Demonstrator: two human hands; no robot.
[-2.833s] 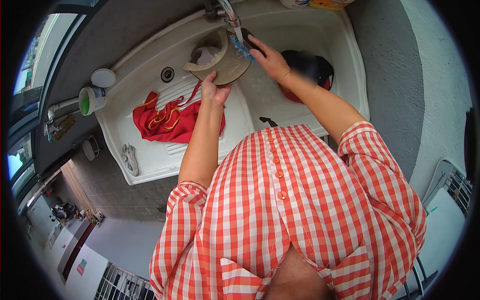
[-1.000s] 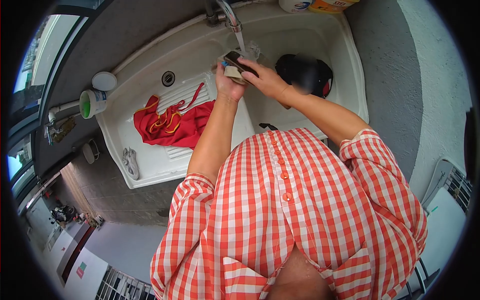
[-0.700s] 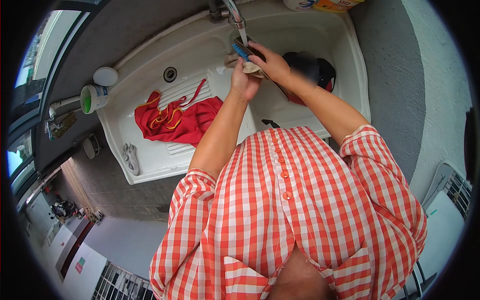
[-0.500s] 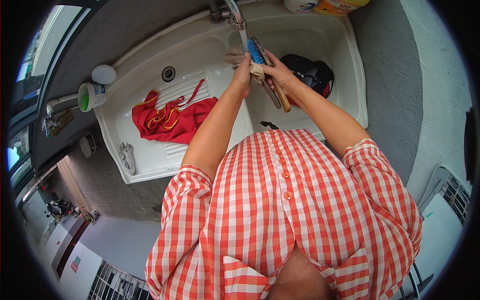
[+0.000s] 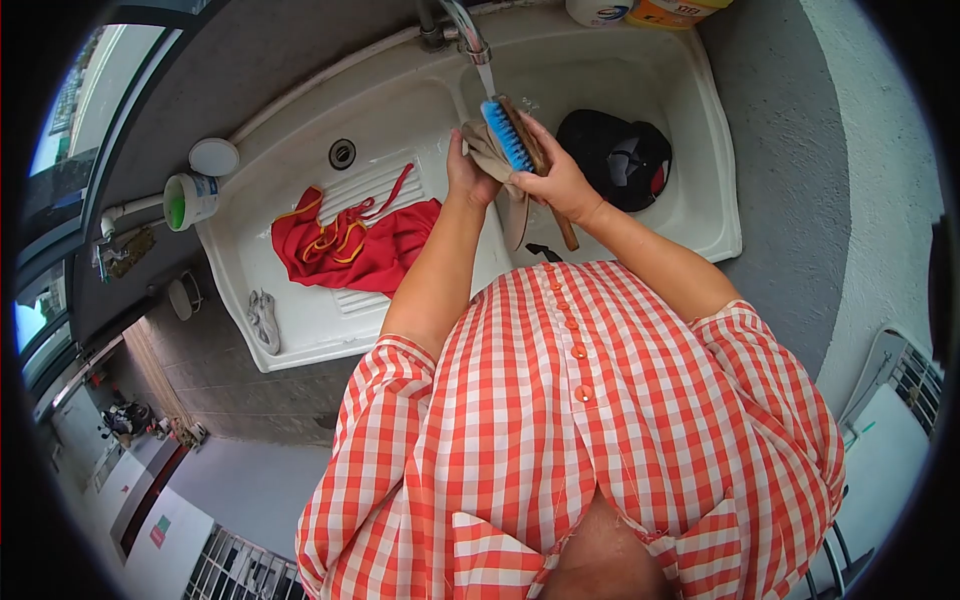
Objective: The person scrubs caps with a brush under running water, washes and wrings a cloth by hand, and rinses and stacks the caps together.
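Observation:
My right hand (image 5: 568, 187) grips a scrub brush (image 5: 510, 135) with blue bristles and a wooden back. The bristles face left, against or very close to a beige fabric item (image 5: 484, 152) whose kind I cannot make out. My left hand (image 5: 472, 178) holds that item from the left, thumb up, its other fingers partly hidden. A strip of it hangs down between my hands. Water runs from the metal faucet (image 5: 474, 45) onto the top of the brush. Right of my right hand, a black cap-like item (image 5: 612, 155) with grey and red parts lies in the basin.
A red cloth with yellow trim (image 5: 350, 245) lies on the ribbed left part of the white sink (image 5: 722, 205). Grey crumpled fabric (image 5: 263, 320) rests near its left edge. A white tub (image 5: 192, 200) and lid (image 5: 214, 157) stand at the left, bottles (image 5: 672, 12) at the back.
Both hands have come down slightly from the faucet. The brush has turned so its blue bristles show more fully, and my left hand has shifted left and opened out somewhat around the beige item.

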